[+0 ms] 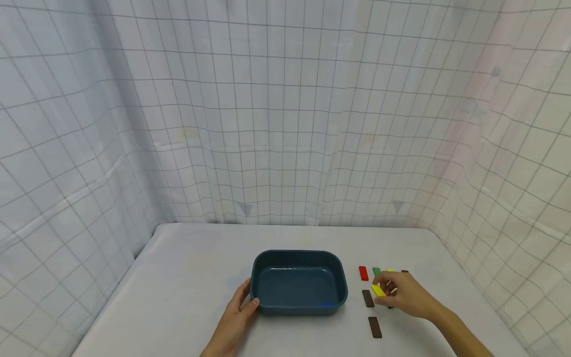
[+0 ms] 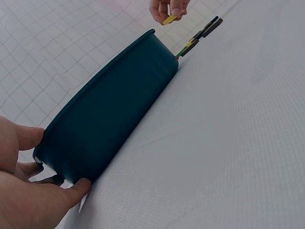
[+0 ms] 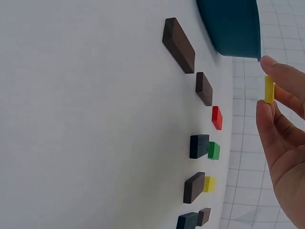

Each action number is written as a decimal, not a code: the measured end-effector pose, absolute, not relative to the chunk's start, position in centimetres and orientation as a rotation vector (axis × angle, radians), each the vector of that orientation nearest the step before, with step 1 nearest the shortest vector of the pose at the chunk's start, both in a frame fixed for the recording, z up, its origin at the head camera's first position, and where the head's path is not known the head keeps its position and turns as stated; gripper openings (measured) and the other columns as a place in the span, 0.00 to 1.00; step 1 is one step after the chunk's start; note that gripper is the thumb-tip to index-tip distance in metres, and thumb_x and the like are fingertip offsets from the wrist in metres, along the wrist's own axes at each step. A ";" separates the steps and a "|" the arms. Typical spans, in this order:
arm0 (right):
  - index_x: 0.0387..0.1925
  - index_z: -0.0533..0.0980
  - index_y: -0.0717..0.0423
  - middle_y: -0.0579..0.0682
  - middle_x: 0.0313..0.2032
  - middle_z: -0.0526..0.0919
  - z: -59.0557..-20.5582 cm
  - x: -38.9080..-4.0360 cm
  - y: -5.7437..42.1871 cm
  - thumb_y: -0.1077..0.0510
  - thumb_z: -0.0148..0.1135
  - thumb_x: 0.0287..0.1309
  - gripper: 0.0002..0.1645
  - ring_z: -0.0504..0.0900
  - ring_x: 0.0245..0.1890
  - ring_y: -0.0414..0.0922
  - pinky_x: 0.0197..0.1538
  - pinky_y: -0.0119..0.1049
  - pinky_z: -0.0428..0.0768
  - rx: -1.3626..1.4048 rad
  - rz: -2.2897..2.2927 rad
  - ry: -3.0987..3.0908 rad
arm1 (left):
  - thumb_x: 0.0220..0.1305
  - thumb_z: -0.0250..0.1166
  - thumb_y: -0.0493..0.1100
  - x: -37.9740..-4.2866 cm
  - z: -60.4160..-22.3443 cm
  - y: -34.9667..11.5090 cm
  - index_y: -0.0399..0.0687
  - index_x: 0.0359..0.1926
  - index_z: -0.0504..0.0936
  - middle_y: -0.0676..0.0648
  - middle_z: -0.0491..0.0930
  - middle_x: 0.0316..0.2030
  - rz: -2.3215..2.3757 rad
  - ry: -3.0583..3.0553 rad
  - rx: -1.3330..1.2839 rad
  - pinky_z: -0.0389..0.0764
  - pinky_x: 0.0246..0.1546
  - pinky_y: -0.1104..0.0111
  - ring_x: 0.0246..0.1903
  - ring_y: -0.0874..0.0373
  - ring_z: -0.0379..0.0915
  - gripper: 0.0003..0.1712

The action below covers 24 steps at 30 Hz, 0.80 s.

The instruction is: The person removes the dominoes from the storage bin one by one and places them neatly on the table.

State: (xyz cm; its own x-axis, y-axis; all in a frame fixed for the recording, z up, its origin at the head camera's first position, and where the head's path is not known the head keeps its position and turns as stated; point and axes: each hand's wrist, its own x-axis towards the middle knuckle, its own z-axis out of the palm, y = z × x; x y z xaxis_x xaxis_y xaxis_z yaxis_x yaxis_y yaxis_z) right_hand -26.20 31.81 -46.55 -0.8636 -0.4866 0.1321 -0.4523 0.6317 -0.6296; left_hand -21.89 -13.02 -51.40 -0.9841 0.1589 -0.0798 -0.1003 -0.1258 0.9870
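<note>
A dark teal rectangular basin (image 1: 299,311) stands on the white table. My left hand (image 1: 236,312) holds it at its near left corner, thumb and fingers spread around the wall; the left wrist view shows the fingertips (image 2: 82,186) against its outside. My right hand (image 1: 403,295) pinches a yellow block (image 3: 269,89) between thumb and fingers, raised above the table to the right of the basin. Below that hand lie a red block (image 3: 217,118), a green block (image 3: 214,150), a second yellow block (image 3: 209,184) and several dark brown or blackish blocks (image 3: 194,187).
Two dark brown blocks, one nearer the basin (image 1: 368,298) and one closer to me (image 1: 375,327), lie right of the basin. A small blue patch (image 1: 327,304) shows inside the basin's near right corner. White grid-lined curtains (image 1: 285,124) enclose the table at the back and sides.
</note>
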 end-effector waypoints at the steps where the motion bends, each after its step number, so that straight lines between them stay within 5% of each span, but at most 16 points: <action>1: 0.44 0.80 0.53 0.43 0.31 0.77 -46.8 -25.9 32.0 0.52 0.79 0.57 0.19 0.78 0.31 0.38 0.34 0.32 0.81 -0.787 -1.057 2.791 | 0.80 0.54 0.38 -21.9 -51.4 -13.0 0.37 0.81 0.44 0.29 0.36 0.80 2.234 1.953 0.066 0.57 0.72 0.43 0.77 0.29 0.31 0.39; 24: 0.39 0.79 0.52 0.42 0.27 0.75 -51.0 -22.4 34.5 0.51 0.82 0.52 0.19 0.73 0.26 0.35 0.29 0.31 0.74 -0.541 -0.952 2.748 | 0.80 0.54 0.38 -21.8 -51.2 -12.9 0.39 0.82 0.44 0.32 0.36 0.80 2.242 1.932 0.041 0.55 0.73 0.43 0.77 0.30 0.31 0.39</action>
